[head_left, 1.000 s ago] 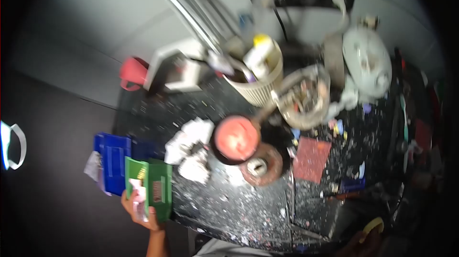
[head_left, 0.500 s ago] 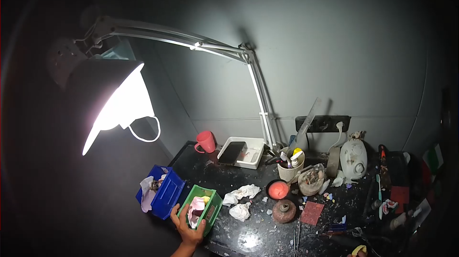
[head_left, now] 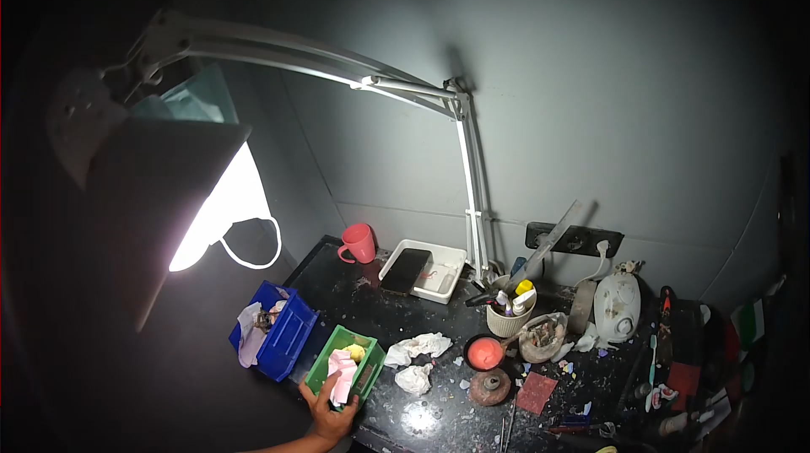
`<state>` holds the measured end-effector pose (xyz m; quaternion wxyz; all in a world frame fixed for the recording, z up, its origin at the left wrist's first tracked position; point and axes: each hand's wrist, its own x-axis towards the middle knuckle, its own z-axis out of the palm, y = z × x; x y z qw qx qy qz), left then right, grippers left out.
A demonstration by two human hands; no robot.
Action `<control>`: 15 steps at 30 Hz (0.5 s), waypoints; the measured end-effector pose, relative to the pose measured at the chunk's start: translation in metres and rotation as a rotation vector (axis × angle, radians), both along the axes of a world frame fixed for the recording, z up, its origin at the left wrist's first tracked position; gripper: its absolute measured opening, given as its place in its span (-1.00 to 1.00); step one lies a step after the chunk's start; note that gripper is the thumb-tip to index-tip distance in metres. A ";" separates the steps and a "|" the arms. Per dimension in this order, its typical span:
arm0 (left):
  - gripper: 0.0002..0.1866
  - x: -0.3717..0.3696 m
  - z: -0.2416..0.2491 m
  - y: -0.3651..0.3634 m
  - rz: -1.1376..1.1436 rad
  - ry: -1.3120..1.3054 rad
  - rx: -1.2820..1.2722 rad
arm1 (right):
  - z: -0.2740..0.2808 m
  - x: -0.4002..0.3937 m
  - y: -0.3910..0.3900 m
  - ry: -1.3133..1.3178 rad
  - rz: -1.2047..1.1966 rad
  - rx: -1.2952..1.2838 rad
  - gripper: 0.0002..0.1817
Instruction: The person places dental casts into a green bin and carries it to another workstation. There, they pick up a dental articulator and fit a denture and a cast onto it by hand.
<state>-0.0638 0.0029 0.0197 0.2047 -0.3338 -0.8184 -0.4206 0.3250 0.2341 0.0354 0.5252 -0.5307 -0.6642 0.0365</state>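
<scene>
My left hand (head_left: 329,422) grips the near end of a green bin (head_left: 371,366) at the table's front left edge, fingers and thumb spread round its wall. Inside the bin are a pink piece (head_left: 342,369) and a yellow piece (head_left: 354,353). Just left of it, a tilted blue bin (head_left: 294,337) holds a pale pink piece (head_left: 251,335) and other bits. My right hand is out of view; only a sliver of something yellow (head_left: 607,450) shows at the bottom edge.
Crumpled white tissues (head_left: 413,378), a bowl of red material (head_left: 485,354) and a round brown pot (head_left: 489,387) stand mid-table. Behind are a red mug (head_left: 358,243), a white tray (head_left: 439,291) with a phone, and a tool cup (head_left: 510,316). A lit lamp (head_left: 190,200) hangs at left.
The view has shifted slightly. The pink piece in the green bin looks more spread out. The yellow item at the bottom right has nearly left the view, and the fingers beside it no longer show.
</scene>
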 end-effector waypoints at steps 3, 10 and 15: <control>-0.35 0.005 0.000 -0.002 -0.019 -0.021 -0.102 | 0.005 0.003 -0.006 -0.062 -0.006 -0.124 -0.64; -0.23 0.000 0.001 0.002 -0.033 -0.047 -0.211 | -0.014 0.007 -0.008 -0.061 -0.032 -0.256 -0.74; -0.18 0.001 -0.001 -0.004 -0.052 -0.085 -0.259 | 0.003 0.010 -0.004 -0.231 -0.053 -0.090 -0.59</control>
